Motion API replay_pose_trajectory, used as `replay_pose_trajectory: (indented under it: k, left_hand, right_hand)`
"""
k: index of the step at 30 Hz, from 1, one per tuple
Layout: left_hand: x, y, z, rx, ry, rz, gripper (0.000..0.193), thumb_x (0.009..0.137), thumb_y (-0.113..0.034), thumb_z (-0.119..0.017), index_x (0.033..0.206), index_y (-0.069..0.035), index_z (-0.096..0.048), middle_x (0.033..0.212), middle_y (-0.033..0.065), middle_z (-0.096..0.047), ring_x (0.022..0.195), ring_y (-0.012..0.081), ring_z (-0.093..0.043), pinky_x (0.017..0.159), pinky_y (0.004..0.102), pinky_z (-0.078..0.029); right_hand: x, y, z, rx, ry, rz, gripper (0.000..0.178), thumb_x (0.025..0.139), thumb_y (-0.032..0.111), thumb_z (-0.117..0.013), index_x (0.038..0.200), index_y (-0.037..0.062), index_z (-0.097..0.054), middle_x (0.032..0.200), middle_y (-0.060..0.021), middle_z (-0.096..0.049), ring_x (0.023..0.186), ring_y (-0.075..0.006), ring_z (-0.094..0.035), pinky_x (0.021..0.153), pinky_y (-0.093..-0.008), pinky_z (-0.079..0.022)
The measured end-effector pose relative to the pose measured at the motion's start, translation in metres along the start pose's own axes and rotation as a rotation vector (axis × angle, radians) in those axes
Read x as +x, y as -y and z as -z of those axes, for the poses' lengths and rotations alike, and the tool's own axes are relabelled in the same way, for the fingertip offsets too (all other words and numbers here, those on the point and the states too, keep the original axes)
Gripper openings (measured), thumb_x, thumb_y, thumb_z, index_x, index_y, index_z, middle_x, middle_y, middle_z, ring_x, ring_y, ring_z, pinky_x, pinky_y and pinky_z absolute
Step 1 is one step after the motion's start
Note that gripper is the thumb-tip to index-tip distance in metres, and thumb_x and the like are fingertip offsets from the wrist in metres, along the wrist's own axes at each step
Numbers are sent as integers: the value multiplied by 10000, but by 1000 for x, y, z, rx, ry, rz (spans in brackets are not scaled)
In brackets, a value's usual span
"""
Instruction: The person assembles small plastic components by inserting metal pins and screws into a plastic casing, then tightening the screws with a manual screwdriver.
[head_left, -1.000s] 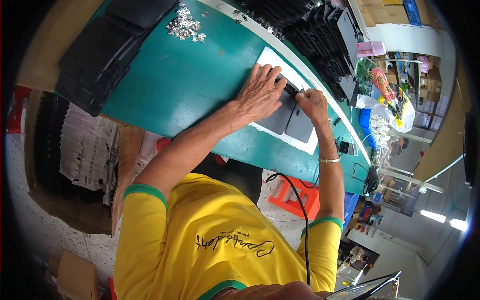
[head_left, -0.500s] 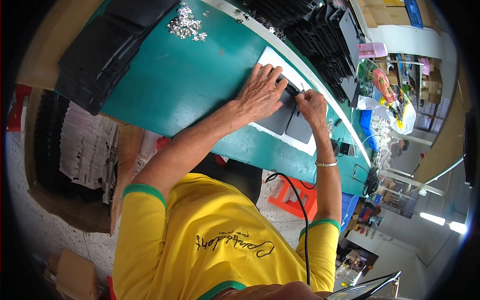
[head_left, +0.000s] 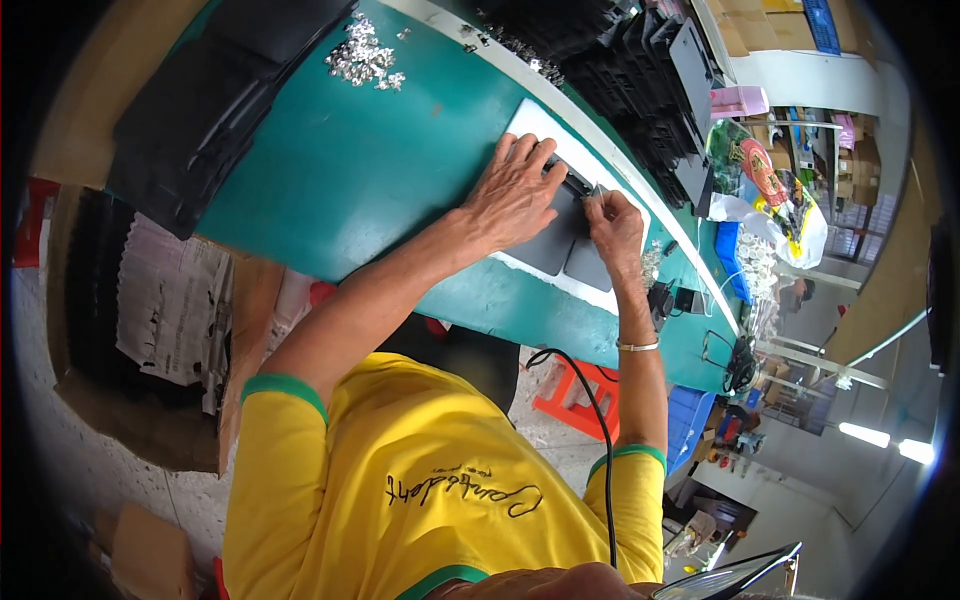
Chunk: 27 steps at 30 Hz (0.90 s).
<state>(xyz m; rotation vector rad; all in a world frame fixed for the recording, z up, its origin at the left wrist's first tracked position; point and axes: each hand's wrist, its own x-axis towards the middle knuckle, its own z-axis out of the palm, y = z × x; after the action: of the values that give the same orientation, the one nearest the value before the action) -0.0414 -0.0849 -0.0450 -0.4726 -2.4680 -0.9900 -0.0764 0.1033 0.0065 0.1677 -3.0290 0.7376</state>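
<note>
A dark grey flat plastic part [head_left: 590, 262] lies on a white foam pad [head_left: 535, 120] on the green tabletop. My left hand [head_left: 510, 195] rests on the left side of the part, fingers spread and bent, thumb apart, holding it against the pad. My right hand [head_left: 614, 228] is at the part's far edge, thumb and fingers pinched around a small thin piece [head_left: 598, 189] that sticks up from the fingertips. What kind of piece it is cannot be made out. Beneath both hands the part is partly hidden.
Small shiny metal pieces [head_left: 362, 55] lie heaped at the far left of the green table [head_left: 330, 180]. Black plastic parts stand stacked at the left [head_left: 215, 100] and beyond the far edge [head_left: 650, 90]. A blue bin [head_left: 733, 262] is at the right; a red stool [head_left: 575, 402] stands below.
My right hand has shifted slightly down and left along the part, still pinching. My left hand stays on the part. The whole view has moved a little.
</note>
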Motion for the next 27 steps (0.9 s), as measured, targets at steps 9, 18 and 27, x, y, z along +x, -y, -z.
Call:
replay_pose_trajectory:
  k: [9, 18, 27]
  left_hand:
    - [2, -1, 7, -6, -1, -44, 483, 692, -180, -763, 1101, 0, -581, 1294, 153, -445, 1250, 323, -382, 1014, 494, -294]
    - [36, -16, -3, 8, 56, -230, 236, 749, -89, -695, 974, -25, -663, 1155, 120, -576, 1149, 279, -502, 983, 416, -378]
    - [46, -22, -19, -11, 133, -172, 114, 761, -89, -676, 871, -66, -656, 1049, 59, -604, 1031, 260, -546, 904, 410, -416]
  right_hand:
    - [-7, -20, -6, 263, -14, -44, 169, 834, 149, -681, 748, 20, -615, 599, 9, -559, 552, -55, -484, 516, -237, -414]
    - [-18, -21, -15, 564, -157, 23, 130, 869, 119, -652, 807, 9, -616, 627, 29, -534, 560, -38, -418, 511, -225, -369]
    - [-21, -31, -20, 491, -287, 119, 82, 827, 107, -647, 840, 27, -639, 687, -80, -591, 551, -171, -543, 535, -311, -439]
